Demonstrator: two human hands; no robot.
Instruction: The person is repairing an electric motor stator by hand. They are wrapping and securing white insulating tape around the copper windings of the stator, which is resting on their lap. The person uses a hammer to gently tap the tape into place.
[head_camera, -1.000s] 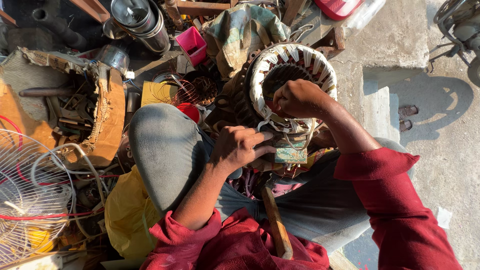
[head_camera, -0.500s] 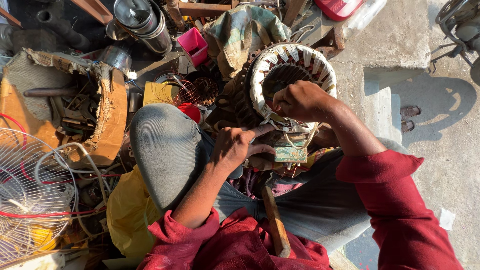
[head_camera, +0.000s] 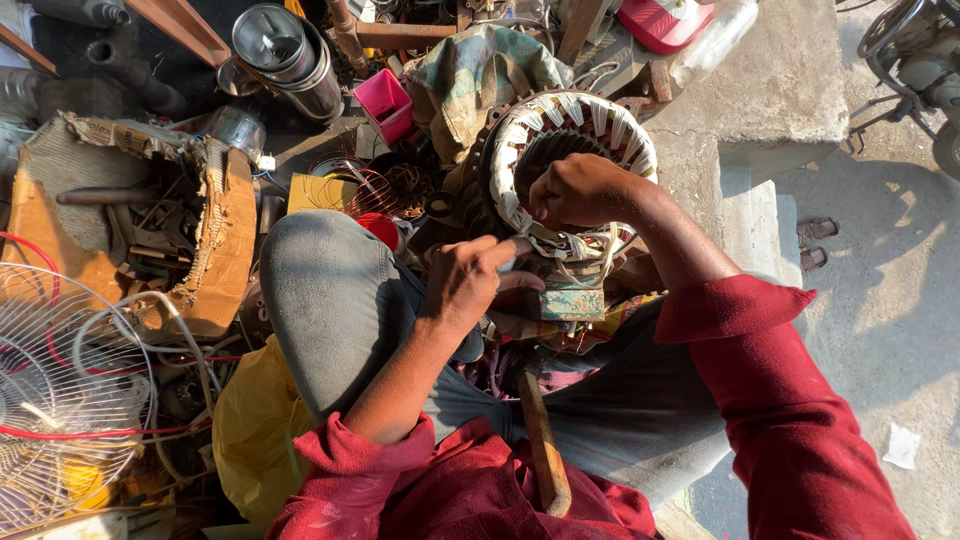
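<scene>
Meanwhile, cardboard box (head_camera: 215, 250) and fan guard (head_camera: 60, 400) flank motor stator (head_camera: 570, 130).

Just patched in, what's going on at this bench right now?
A seated person in a red shirt works on a ring-shaped motor stator with white-wrapped windings. The right hand is fisted over its near rim; the left hand pinches at the loose white ties below. A wooden handle lies in the lap, and a fan guard sits alongside.

The right hand (head_camera: 580, 190) grips the motor stator (head_camera: 570, 150) rim; the left hand (head_camera: 470, 280) pinches its loose white windings (head_camera: 575, 245).
</scene>
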